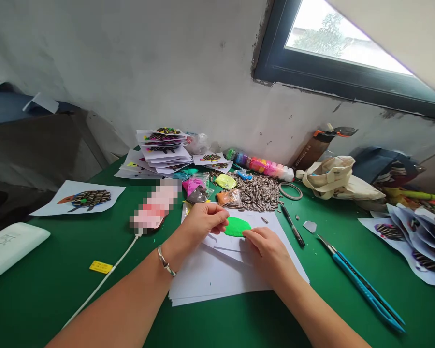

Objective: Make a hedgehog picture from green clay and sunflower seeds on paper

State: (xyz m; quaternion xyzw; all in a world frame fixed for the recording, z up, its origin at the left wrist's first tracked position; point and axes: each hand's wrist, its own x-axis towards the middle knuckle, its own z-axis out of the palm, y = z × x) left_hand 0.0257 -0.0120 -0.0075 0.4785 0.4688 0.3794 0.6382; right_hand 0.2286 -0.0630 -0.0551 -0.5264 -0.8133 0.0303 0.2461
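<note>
A flat piece of bright green modelling clay (237, 226) lies on a folded white paper sheet (226, 244), on top of a stack of white paper (217, 282). My left hand (205, 223) pinches the sheet just left of the clay, its fingertips touching the clay's edge. From the lower right, my right hand (266, 251) grips the same sheet, with its fingers against the clay's underside edge. A metal bracelet (166, 260) circles my left wrist.
Striped sunflower seeds (257, 193) lie heaped behind the paper on the green mat (76, 280). A blue craft knife (362, 290) lies right, a black-handled knife (293, 225) nearer. Stacked seed-decorated cards (163, 150), clay packets, and a cabled, pixelated object (154, 205) lie beyond.
</note>
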